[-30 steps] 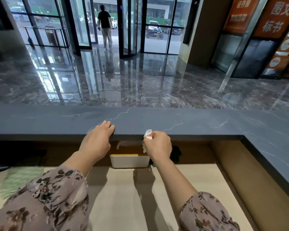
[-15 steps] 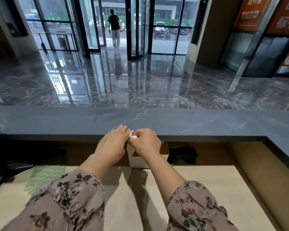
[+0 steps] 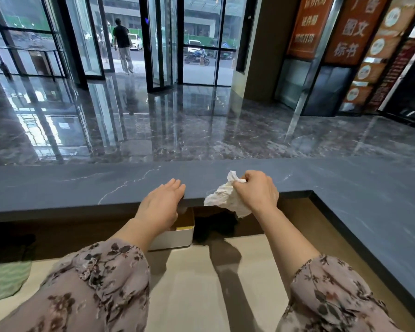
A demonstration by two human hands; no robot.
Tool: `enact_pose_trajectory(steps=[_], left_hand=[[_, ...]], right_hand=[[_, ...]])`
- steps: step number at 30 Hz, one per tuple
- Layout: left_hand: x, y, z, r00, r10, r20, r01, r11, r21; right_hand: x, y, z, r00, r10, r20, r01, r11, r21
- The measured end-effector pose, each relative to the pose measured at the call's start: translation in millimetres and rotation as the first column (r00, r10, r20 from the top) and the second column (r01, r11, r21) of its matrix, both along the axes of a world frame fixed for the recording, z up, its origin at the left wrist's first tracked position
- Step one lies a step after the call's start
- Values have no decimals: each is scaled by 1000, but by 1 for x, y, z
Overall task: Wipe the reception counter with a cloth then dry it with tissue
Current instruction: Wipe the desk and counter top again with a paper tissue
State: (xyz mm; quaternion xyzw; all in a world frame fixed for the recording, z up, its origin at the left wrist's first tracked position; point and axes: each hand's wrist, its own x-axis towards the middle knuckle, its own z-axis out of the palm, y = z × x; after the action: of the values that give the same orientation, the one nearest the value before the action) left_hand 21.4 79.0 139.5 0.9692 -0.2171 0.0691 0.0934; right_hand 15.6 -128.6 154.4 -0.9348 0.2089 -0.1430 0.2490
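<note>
The dark grey stone reception counter (image 3: 82, 185) runs across the view and turns toward me on the right. My right hand (image 3: 256, 191) is over its near edge, shut on a crumpled white tissue (image 3: 225, 198) that hangs down past the edge. My left hand (image 3: 161, 204) rests flat with its fingertips on the counter's near edge, fingers together, holding nothing. A white tissue box (image 3: 177, 234) stands on the lower desk under the counter, partly hidden by my left wrist. A green cloth (image 3: 5, 279) lies on the lower desk at the far left.
The pale lower desk (image 3: 197, 283) lies between my arms. A dark object (image 3: 216, 226) sits under the counter right of the box. Beyond the counter is a glossy marble lobby floor (image 3: 177, 130) with glass doors, and a person (image 3: 122, 44) walks outside.
My hands, together at the tissue box half a second ago, have parted. My right hand has risen to the right with the tissue, more of which now shows. My left hand is back on the counter edge.
</note>
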Motion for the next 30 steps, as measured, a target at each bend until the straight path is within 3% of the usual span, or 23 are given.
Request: enact_pose_trajectory(steps=[4, 8, 11, 13, 17, 23, 30], left_hand=[[9, -31, 7, 1000, -13, 12, 14, 1000, -19], [15, -50, 8, 999, 33, -1, -33, 999, -24], [14, -47, 2, 995, 100, -12, -100, 995, -23], [11, -39, -2, 994, 110, -10, -110, 994, -1], [10, -29, -10, 992, 129, -12, -128, 991, 43], [10, -39, -14, 992, 126, -14, -125, 990, 59], [12, -84, -9, 999, 47, 10, -48, 995, 83]], right_hand=[[-7, -36, 27, 957, -90, 277, 103, 994, -34], [-15, -19, 5, 928, 164, 334, -96, 973, -212], [-10, 2, -36, 849, 515, 116, -455, 825, -335], [-4, 5, -57, 797, 601, -51, -582, 744, -328], [8, -8, -63, 792, 610, 19, -557, 735, -388], [13, -36, -49, 766, 643, -21, -589, 687, -425], [5, -80, -39, 821, 569, -39, -527, 730, -437]])
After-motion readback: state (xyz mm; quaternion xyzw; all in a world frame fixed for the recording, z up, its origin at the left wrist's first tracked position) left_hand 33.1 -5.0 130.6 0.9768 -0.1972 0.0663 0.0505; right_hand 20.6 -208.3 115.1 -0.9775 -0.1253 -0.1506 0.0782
